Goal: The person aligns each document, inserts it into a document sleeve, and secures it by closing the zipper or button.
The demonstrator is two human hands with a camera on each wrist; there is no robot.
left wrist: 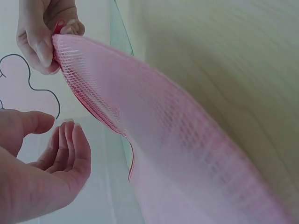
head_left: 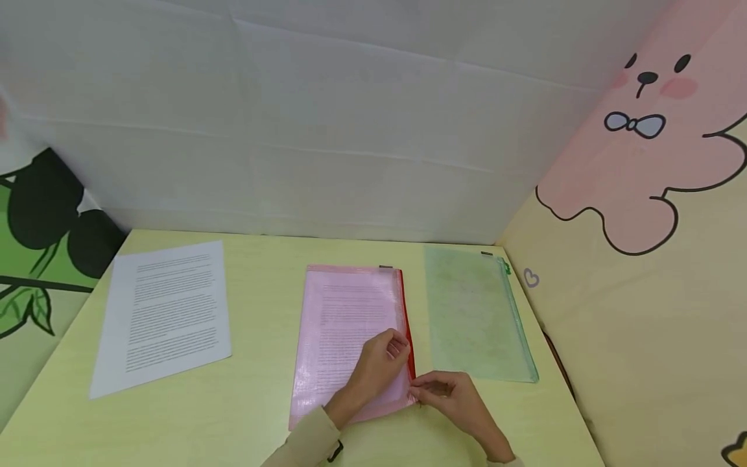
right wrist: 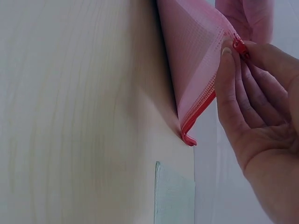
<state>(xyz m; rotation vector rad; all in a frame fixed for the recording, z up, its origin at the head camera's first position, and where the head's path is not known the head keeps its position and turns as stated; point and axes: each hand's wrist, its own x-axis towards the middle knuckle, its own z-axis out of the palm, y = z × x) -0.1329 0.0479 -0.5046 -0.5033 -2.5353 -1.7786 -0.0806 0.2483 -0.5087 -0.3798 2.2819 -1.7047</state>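
Note:
A pink mesh zip pouch (head_left: pixel 332 324) with a printed sheet inside lies in the middle of the table, its red zip (head_left: pixel 408 324) along the right side. My right hand (head_left: pixel 458 399) pinches the pouch's near right corner, lifted off the table, beside the red zip slider (right wrist: pixel 240 48). Over the pouch, next to the zip, hovers my left hand (head_left: pixel 379 366). In the left wrist view, the left hand (left wrist: pixel 51 168) has loosely bent fingers, with a gap between thumb and fingertips and nothing held.
A printed paper sheet (head_left: pixel 169 318) lies on the left of the table (head_left: pixel 257 363). To the right of the pink pouch lies a green zip pouch (head_left: pixel 475 318). A white wall (head_left: pixel 327 130) stands behind, and a decorated wall (head_left: pixel 642 311) bounds the right side.

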